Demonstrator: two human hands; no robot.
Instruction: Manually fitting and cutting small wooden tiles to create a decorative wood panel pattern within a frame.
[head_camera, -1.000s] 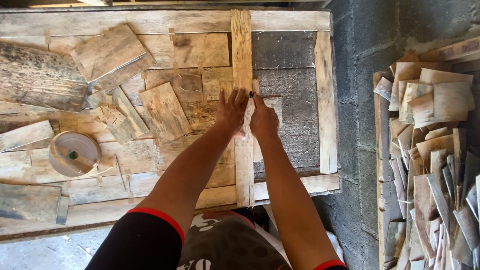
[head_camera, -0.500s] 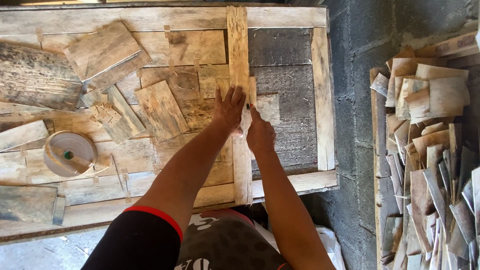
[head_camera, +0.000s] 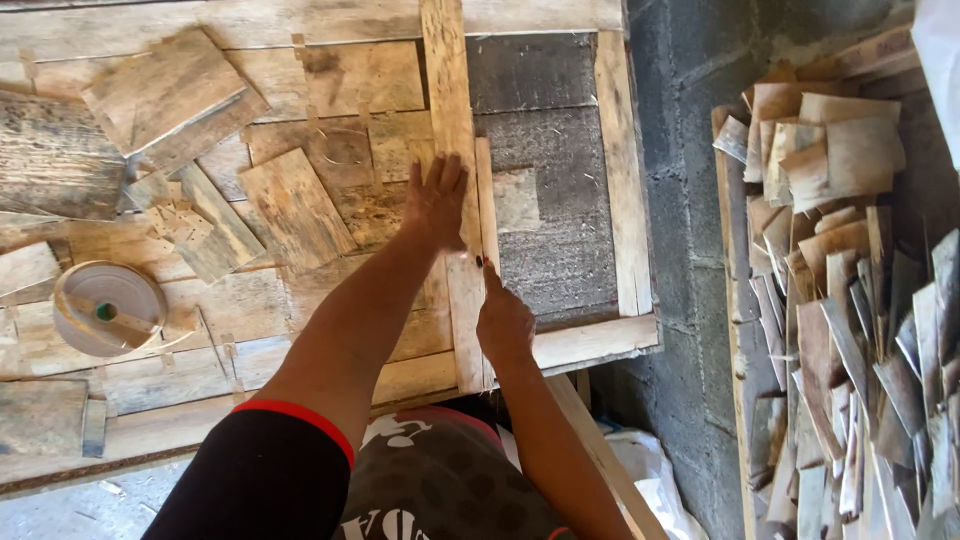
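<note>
A thin veneer strip (head_camera: 484, 215) lies upright along a wooden slat (head_camera: 450, 150) on the bench (head_camera: 300, 20). The left hand (head_camera: 436, 200) is pressed flat on it, fingers spread, gripping nothing. The right hand (head_camera: 503, 322) is loosely curled, index finger extended onto the strip's lower end. The strip is judged light, brittle and easily split; it is best handled flat, by its long edges.
</note>
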